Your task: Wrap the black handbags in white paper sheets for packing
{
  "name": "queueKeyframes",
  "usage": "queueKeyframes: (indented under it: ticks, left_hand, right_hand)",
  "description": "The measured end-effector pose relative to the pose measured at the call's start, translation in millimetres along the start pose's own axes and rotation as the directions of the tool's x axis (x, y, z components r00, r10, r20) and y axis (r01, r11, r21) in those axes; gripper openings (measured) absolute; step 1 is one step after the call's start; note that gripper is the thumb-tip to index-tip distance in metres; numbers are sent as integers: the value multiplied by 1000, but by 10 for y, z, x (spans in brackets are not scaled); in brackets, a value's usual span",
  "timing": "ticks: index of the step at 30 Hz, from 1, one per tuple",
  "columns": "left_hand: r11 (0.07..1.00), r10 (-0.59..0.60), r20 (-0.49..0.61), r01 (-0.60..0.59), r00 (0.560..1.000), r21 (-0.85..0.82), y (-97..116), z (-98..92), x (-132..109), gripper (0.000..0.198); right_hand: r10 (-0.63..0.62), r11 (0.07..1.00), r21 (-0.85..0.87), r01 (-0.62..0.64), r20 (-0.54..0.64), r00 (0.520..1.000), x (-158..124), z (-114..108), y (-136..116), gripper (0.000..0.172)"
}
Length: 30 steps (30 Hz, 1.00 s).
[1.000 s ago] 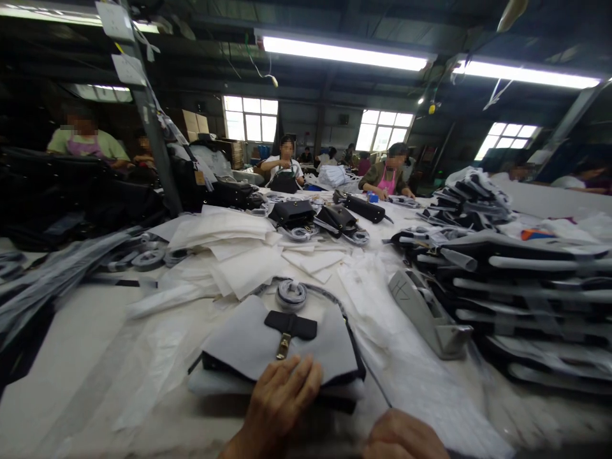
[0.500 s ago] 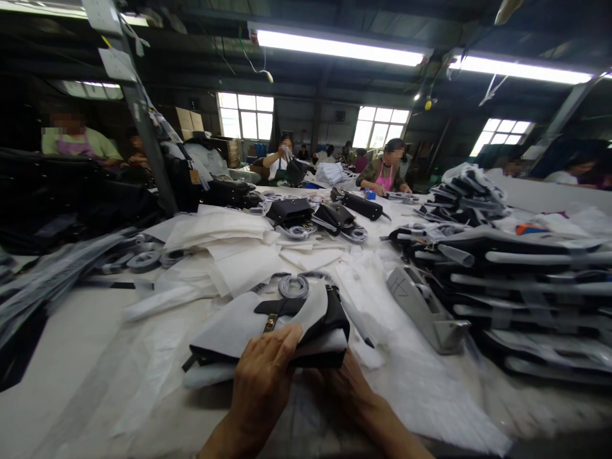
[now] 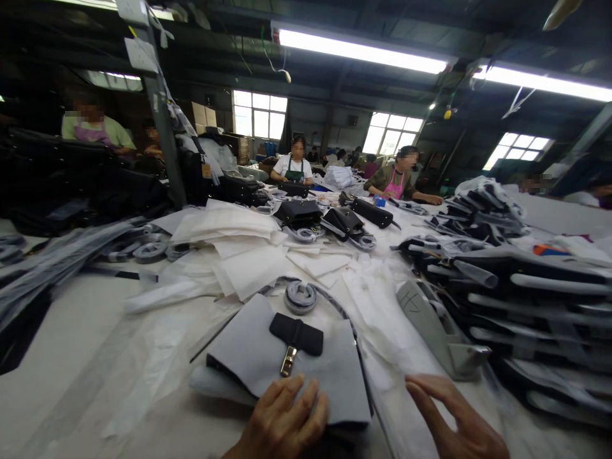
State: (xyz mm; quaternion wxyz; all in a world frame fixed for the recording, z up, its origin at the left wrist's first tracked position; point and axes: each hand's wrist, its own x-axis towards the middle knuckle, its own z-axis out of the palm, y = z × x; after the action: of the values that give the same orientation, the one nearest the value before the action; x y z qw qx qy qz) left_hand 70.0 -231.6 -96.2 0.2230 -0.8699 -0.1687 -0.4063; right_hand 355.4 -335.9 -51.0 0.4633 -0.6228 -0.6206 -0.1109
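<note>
A handbag [image 3: 329,376] with a grey front lies before me, a black tab and a gold clasp [image 3: 288,361] at its middle. Over its lower front edge, just below the clasp, curl the fingers of my left hand [image 3: 289,414]; its thumb is hidden. To the right of the bag, apart from it, my right hand [image 3: 456,417] holds nothing, thumb and fingers spread. Behind the bag sits a wrapped coiled strap [image 3: 301,297]. A grey tape dispenser [image 3: 435,335] marked with pen stands beyond my right hand.
Several wrapped black bags [image 3: 549,306] are stacked on the right. White paper sheets [image 3: 229,233] spread behind the bag, with black handbags [image 3: 299,213] farther back. Plastic-wrapped straps [image 3: 71,268] lie on the left. Co-workers sit across the table, one in a pink apron [image 3: 396,185].
My right hand has come out from under the bag and moved right, opening. The grey front now lies flatter, with tab and clasp in full view. My left hand stays on the bag.
</note>
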Motion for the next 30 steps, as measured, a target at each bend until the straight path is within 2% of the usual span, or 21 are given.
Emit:
queueKeyframes:
  ticks: [3, 5, 6, 7, 8, 10, 12, 13, 18, 19, 21, 26, 28, 30]
  left_hand:
    - [1000, 19, -23, -19, 1000, -4, -56, -57, 51, 31]
    - [999, 39, -7, -39, 999, -8, -122, -120, 103, 30]
    - [999, 49, 17, -49, 999, -8, -161, -150, 120, 29]
    - [998, 58, 31, -58, 998, -9, -201, -175, 127, 29]
    - [997, 71, 25, -71, 997, -13, -239, -191, 121, 29]
    - [995, 95, 0, -95, 995, -28, -301, -198, 72, 30]
    - [994, 100, -26, -101, 995, -47, -334, -179, -1, 30]
    - [993, 99, -28, -101, 995, -56, -339, -165, -36, 30]
    - [993, 87, -7, -87, 996, -77, -322, -124, -110, 27]
    - [993, 82, -6, -82, 997, -80, -317, -119, -114, 27]
    - [993, 70, -15, -71, 997, -91, -307, -102, -131, 28]
    - [992, 35, -44, -40, 998, -117, -277, -28, -221, 26]
    - [993, 34, -40, -38, 999, -114, -269, -3, -250, 23]
    - [993, 40, -41, -45, 998, -107, -262, 13, -266, 21]
  right_hand:
    - [-26, 981, 195, 9, 87, 996, 624, 268, -451, 18]
    - [-28, 956, 292, -41, 227, 973, 932, 545, -663, 21]
    - [-34, 948, 310, -70, 318, 948, 1031, 686, -716, 21]
    - [-35, 947, 305, -106, 422, 906, 1092, 820, -730, 19]
    - [-5, 948, 271, -166, 536, 844, 1119, 943, -709, 15]
    - [148, 932, 125, -339, 724, 674, 1104, 1146, -592, 10]
    - [348, 859, -57, -509, 793, 499, 1062, 1296, -436, 11]
    - [427, 815, -129, -565, 793, 434, 1053, 1356, -364, 14]
    - [595, 714, -346, -608, 757, 268, 1227, 1608, -167, 26]
    - [617, 705, -381, -598, 745, 253, 1279, 1658, -154, 28]
    - [652, 698, -430, -573, 713, 259, 1351, 1755, -142, 28]
    - [672, 706, -431, -562, 659, 339, 1289, 1898, -123, 24]
    - [648, 729, -375, -573, 649, 399, 1212, 1881, -104, 23]
    - [605, 767, -289, -573, 624, 495, 1141, 1822, -87, 20]
